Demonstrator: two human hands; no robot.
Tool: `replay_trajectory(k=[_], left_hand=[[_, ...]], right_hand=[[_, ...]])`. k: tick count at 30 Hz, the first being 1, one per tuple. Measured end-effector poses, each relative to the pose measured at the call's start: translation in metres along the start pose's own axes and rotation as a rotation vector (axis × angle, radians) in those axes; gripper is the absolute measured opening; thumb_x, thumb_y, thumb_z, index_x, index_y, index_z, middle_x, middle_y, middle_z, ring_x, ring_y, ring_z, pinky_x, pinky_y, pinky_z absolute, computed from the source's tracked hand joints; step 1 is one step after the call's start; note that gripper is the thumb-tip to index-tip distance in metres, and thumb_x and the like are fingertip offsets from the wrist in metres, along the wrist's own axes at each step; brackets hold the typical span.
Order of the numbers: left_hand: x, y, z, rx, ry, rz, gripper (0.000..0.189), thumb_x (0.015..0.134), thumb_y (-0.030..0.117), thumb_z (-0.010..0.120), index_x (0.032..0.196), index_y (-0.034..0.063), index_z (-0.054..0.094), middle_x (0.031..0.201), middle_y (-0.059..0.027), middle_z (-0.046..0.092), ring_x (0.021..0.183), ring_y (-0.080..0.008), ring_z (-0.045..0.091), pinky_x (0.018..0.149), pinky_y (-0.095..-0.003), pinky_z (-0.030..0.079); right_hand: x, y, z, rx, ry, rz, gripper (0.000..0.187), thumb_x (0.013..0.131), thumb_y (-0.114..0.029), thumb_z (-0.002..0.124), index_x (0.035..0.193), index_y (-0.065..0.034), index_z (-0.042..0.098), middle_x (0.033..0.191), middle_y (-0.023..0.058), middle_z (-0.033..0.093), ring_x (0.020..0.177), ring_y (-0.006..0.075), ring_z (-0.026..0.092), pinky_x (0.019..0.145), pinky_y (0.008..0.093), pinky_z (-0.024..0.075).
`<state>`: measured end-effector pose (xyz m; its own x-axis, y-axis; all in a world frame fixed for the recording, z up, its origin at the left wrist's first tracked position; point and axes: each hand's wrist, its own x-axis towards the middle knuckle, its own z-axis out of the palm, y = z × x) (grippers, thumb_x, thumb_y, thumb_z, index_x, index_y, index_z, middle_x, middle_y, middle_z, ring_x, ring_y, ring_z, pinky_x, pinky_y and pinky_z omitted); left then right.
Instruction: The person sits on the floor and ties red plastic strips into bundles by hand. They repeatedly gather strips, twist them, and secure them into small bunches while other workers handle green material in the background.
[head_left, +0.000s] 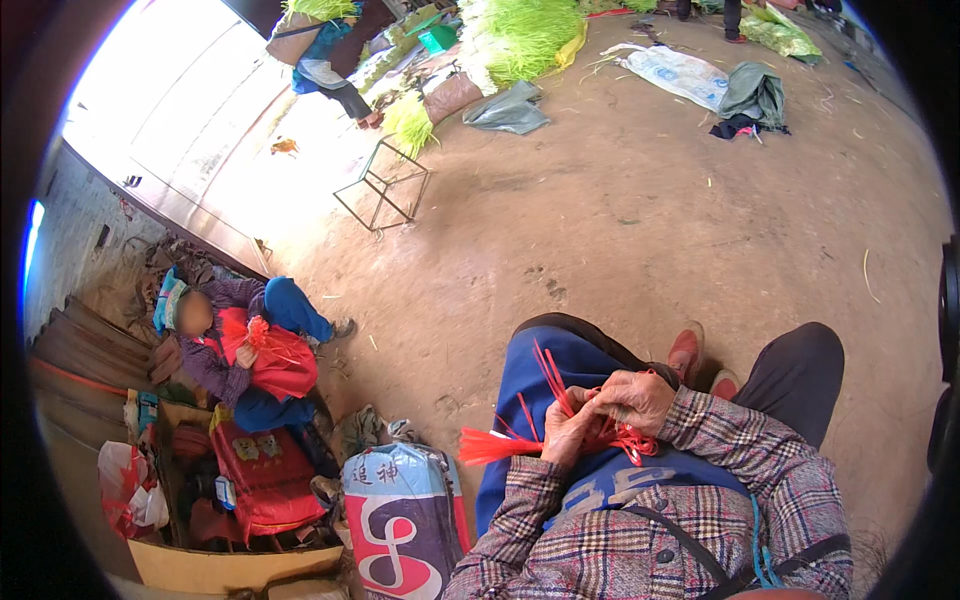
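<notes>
My left hand (564, 427) grips a bundle of thin red plastic strips (495, 448) over my lap. The bundle's loose ends fan out to the left, and a few strips stick up past the thumb. My right hand (637, 399) meets the left, its fingers pinched on the strips. Beneath both hands, a looped part of the red strips (634, 442) hangs over the blue apron (600, 487). What lies between the fingertips is hidden.
To the left, a seated person (240, 337) holds similar red strips. A printed sack (405, 517) stands beside my left leg, near a cardboard box (232, 568). Ahead are a metal stool frame (382, 187), green bundles (517, 37) and a grey-green sack (754, 97).
</notes>
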<state>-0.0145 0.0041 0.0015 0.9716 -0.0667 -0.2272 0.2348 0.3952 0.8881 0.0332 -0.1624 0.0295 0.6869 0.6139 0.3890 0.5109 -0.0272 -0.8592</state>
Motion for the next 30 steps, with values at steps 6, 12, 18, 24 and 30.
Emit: replay_trajectory(k=[6, 12, 18, 24, 30], left_hand=[[-0.001, 0.0, -0.003, 0.065, -0.015, -0.05, 0.012, 0.086, 0.014, 0.061, 0.085, 0.0038, 0.056, 0.067, -0.0007, 0.056, 0.052, -0.006, 0.048, 0.046, -0.0196, 0.036], [-0.002, 0.002, -0.006, 0.136, -0.172, -0.03, 0.01, 0.086, 0.012, 0.059, 0.082, 0.0053, 0.053, 0.069, 0.0003, 0.054, 0.059, -0.0076, 0.05, 0.054, -0.0209, 0.04], [-0.003, 0.005, -0.001, 0.144, -0.128, -0.037, 0.011, 0.085, 0.012, 0.059, 0.084, 0.0069, 0.05, 0.069, 0.0018, 0.051, 0.06, -0.0063, 0.048, 0.053, -0.0198, 0.038], [-0.007, 0.006, 0.005, 0.287, -0.099, 0.041, 0.012, 0.088, 0.013, 0.057, 0.084, 0.0057, 0.048, 0.069, 0.0016, 0.051, 0.059, -0.006, 0.047, 0.052, -0.0199, 0.038], [-0.008, -0.008, 0.007, 0.461, -0.023, 0.314, 0.005, 0.089, 0.006, 0.054, 0.087, 0.0048, 0.05, 0.073, 0.0025, 0.051, 0.065, -0.0044, 0.044, 0.058, -0.0192, 0.038]], right_hand=[[-0.001, 0.01, 0.005, 0.107, 0.117, 0.121, 0.006, 0.079, -0.007, 0.066, 0.085, -0.0065, 0.064, 0.083, 0.0066, 0.059, 0.078, 0.0186, 0.059, 0.07, 0.0286, 0.0487], [-0.003, 0.013, 0.006, 0.095, 0.015, 0.039, 0.008, 0.08, -0.009, 0.067, 0.086, -0.0068, 0.063, 0.082, 0.0068, 0.058, 0.079, 0.0202, 0.058, 0.069, 0.0305, 0.0478], [-0.003, 0.011, 0.009, 0.188, 0.024, -0.002, 0.008, 0.081, -0.008, 0.065, 0.088, -0.0049, 0.062, 0.08, 0.0073, 0.056, 0.076, 0.0209, 0.057, 0.066, 0.0302, 0.0473], [-0.007, 0.006, 0.009, 0.129, 0.039, 0.197, 0.012, 0.088, -0.016, 0.057, 0.086, -0.0043, 0.053, 0.074, 0.0098, 0.059, 0.069, 0.0223, 0.062, 0.061, 0.0327, 0.0476], [-0.007, 0.017, 0.015, 0.097, 0.105, 0.317, 0.021, 0.088, -0.025, 0.057, 0.087, -0.0038, 0.053, 0.073, 0.0089, 0.06, 0.069, 0.0197, 0.062, 0.062, 0.0308, 0.0478]])
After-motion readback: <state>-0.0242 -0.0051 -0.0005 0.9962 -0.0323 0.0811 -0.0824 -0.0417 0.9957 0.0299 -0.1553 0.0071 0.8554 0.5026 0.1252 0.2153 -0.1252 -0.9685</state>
